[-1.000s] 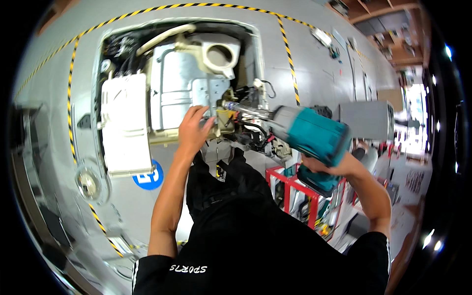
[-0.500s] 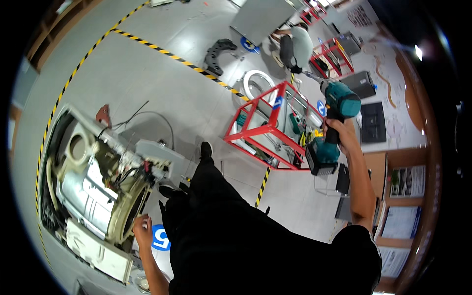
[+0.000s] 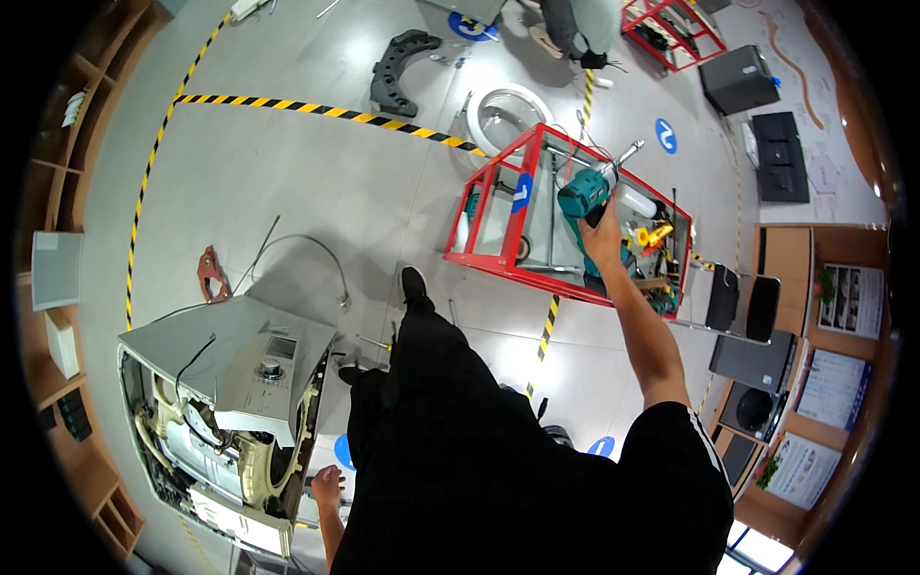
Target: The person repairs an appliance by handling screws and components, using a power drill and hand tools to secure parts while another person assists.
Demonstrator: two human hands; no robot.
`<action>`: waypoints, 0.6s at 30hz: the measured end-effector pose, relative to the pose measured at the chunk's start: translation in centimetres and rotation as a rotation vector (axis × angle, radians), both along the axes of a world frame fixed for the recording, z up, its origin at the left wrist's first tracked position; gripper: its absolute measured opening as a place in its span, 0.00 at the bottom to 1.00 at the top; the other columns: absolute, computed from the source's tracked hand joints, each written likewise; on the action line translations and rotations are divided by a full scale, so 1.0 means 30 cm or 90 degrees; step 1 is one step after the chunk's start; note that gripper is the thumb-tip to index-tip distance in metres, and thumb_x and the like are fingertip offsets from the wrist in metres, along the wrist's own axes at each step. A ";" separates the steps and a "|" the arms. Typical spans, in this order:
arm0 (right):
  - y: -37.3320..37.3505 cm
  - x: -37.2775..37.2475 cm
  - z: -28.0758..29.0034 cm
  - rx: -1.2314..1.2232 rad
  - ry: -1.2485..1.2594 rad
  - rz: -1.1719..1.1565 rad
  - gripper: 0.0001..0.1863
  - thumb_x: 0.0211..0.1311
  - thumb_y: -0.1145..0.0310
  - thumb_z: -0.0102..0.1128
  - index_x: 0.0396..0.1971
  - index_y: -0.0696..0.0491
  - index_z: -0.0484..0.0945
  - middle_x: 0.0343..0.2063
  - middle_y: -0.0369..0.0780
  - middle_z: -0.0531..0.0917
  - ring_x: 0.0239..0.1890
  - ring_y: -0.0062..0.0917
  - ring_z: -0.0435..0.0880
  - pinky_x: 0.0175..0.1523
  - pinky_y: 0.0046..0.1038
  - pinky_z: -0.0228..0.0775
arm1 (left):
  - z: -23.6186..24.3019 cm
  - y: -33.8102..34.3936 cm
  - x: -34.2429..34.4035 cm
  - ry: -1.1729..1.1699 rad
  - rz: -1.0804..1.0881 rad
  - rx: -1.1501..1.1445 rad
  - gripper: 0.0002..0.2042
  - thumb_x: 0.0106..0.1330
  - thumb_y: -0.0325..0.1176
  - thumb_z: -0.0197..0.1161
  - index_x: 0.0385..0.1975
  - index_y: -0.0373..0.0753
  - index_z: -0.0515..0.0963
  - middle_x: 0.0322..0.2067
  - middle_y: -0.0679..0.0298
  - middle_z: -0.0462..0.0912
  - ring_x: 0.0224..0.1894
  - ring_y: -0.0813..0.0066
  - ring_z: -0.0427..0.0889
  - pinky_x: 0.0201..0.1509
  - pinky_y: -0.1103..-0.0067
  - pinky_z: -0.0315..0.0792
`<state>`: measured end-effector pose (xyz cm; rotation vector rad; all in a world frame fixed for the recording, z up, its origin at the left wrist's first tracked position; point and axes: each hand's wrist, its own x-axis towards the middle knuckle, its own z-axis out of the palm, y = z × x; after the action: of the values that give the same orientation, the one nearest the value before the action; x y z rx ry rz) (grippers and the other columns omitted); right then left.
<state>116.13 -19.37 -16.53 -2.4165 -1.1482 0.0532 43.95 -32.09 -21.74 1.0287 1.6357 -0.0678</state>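
My right hand is wrapped round the handle of a teal and black cordless drill, over a red-framed tool cart. The drill's silver tip points up and to the right; its lower end lies above the tools in the cart. My left hand hangs low beside a partly dismantled washing machine, fingers loosely bent and apart, with nothing seen in them. The machine's control panel with its round knob sits tilted, and wires and the drum housing lie exposed below it.
A round door ring and a dark curved counterweight lie on the floor beyond the cart. A reddish-brown bracket and a hose lie past the machine. Another person crouches at the far side. Wooden shelves line the left.
The drill in my right hand has come left and is now over the cart. My left hand has moved away from the drum opening. The whole view has shifted.
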 end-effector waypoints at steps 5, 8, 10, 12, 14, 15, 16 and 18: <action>-0.012 0.046 -0.192 -0.073 -0.022 -0.068 0.39 0.46 0.71 0.62 0.57 0.64 0.52 0.40 0.57 0.72 0.43 0.52 0.71 0.47 0.41 0.65 | 0.041 0.019 0.134 0.024 0.124 -0.034 0.14 0.63 0.36 0.55 0.41 0.33 0.74 0.30 0.60 0.80 0.28 0.72 0.81 0.23 0.80 0.74; 0.015 0.034 -0.224 -0.084 -0.065 -0.055 0.39 0.45 0.72 0.63 0.57 0.63 0.53 0.42 0.56 0.71 0.41 0.50 0.72 0.46 0.41 0.66 | -0.157 -0.116 0.027 0.003 0.240 -0.101 0.14 0.63 0.37 0.55 0.42 0.33 0.74 0.30 0.61 0.80 0.30 0.72 0.80 0.27 0.77 0.74; 0.024 0.048 -0.225 -0.140 -0.054 -0.058 0.40 0.44 0.72 0.64 0.57 0.63 0.53 0.41 0.56 0.71 0.42 0.49 0.72 0.45 0.41 0.66 | -0.191 -0.106 0.035 -0.003 0.251 -0.122 0.15 0.63 0.38 0.55 0.42 0.33 0.74 0.30 0.61 0.80 0.30 0.72 0.80 0.28 0.77 0.74; 0.036 0.065 -0.234 -0.181 -0.081 -0.048 0.42 0.42 0.73 0.65 0.58 0.61 0.52 0.39 0.55 0.72 0.42 0.48 0.73 0.42 0.41 0.67 | -0.062 0.034 0.188 0.014 0.127 -0.045 0.15 0.63 0.39 0.55 0.42 0.33 0.74 0.30 0.61 0.80 0.30 0.72 0.80 0.28 0.78 0.74; 0.013 0.082 -0.249 -0.188 -0.092 -0.045 0.42 0.41 0.74 0.65 0.58 0.61 0.52 0.38 0.53 0.72 0.41 0.47 0.73 0.42 0.41 0.68 | 0.028 0.114 0.254 -0.014 0.122 -0.006 0.16 0.63 0.39 0.54 0.42 0.32 0.73 0.31 0.60 0.80 0.30 0.71 0.80 0.28 0.78 0.74; 0.014 0.082 -0.261 -0.190 -0.096 -0.038 0.42 0.41 0.75 0.65 0.58 0.60 0.52 0.37 0.53 0.72 0.40 0.47 0.73 0.41 0.40 0.68 | 0.052 0.134 0.281 0.005 0.117 -0.012 0.16 0.63 0.39 0.54 0.42 0.32 0.73 0.31 0.60 0.80 0.30 0.72 0.80 0.28 0.78 0.74; 0.017 0.083 -0.271 -0.191 -0.111 -0.035 0.41 0.40 0.75 0.64 0.57 0.60 0.53 0.36 0.51 0.72 0.39 0.46 0.74 0.40 0.40 0.68 | 0.075 0.156 0.317 0.023 0.113 -0.018 0.16 0.63 0.39 0.54 0.42 0.32 0.73 0.31 0.60 0.80 0.30 0.72 0.80 0.28 0.79 0.74; 0.017 0.086 -0.303 -0.213 -0.120 -0.018 0.41 0.40 0.76 0.64 0.57 0.59 0.53 0.36 0.51 0.72 0.38 0.46 0.74 0.39 0.40 0.68 | 0.076 0.141 0.331 0.034 0.105 -0.023 0.15 0.63 0.39 0.54 0.42 0.32 0.73 0.31 0.60 0.80 0.30 0.72 0.80 0.28 0.79 0.74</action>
<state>118.72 -18.85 -25.63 -2.7807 -1.2717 0.0086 53.87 -27.84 -19.46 0.8673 1.7559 -0.0147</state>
